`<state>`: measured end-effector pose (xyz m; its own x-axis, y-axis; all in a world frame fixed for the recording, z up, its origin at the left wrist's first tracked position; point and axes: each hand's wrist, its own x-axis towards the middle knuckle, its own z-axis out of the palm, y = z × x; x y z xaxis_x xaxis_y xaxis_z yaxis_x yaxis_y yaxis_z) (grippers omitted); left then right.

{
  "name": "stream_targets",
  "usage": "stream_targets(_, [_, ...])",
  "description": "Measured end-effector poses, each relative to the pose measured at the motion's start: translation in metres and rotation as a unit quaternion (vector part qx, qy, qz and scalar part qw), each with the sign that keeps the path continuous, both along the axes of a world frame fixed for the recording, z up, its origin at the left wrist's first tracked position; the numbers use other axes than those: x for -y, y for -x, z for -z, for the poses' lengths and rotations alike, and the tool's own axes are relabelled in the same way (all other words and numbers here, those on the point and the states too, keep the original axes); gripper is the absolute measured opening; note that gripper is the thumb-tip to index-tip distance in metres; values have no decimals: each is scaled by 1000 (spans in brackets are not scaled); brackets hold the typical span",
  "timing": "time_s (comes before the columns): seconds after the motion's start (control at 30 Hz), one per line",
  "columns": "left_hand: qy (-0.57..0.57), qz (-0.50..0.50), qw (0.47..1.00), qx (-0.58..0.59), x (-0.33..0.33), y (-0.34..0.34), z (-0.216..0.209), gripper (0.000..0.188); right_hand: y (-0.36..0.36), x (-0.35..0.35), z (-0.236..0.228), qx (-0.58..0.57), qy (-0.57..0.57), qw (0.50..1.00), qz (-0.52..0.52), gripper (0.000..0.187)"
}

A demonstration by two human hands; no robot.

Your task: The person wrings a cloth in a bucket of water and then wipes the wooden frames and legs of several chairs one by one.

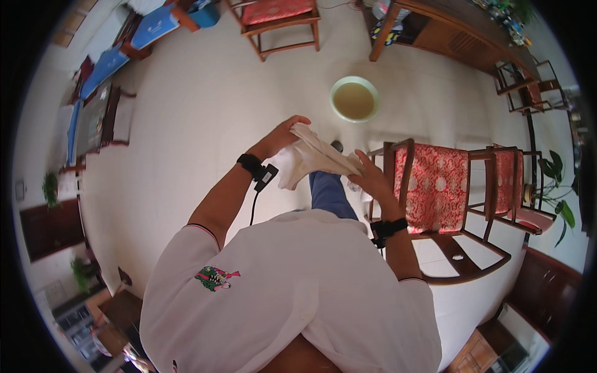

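Observation:
A pale, off-white cloth (319, 155) is stretched between my two hands in front of my body. My left hand (285, 135) grips its upper left end, with the fingers curled over the edge. At the other end, my right hand (370, 176) pinches the cloth, and a loose fold hangs down on the left side. Beyond the cloth, on the floor, stands a light green basin (334, 93) holding murky brown water. Neither hand touches the basin. Each wrist wears a black strap; the left one carries a small black device with a cable.
Close by on my right stands a wooden armchair with a red patterned cushion (430, 186). Another red-cushioned chair (278, 11) is at the far side, beside a wooden desk (460, 31). A wooden bench with blue covers (106, 68) lines the left. A potted plant (556, 171) is at the right.

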<state>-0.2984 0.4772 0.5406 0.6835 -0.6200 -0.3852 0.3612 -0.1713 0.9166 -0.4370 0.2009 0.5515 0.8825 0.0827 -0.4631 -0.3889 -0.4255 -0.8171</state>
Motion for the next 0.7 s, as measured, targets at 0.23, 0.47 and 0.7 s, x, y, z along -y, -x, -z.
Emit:
stream_targets(0.23, [-135,236,961,47,70,-150,76,85,-119,56,70,7,-14,989,147,65])
stream_targets(0.47, [-368,444,785,228,118,-308,124,59,-242,101,129,50,38,982,175,32])
stream_targets(0.7, [-212,371,895,128,170,-437,210,45,-309,113,218,-42,-3,923,382,32])
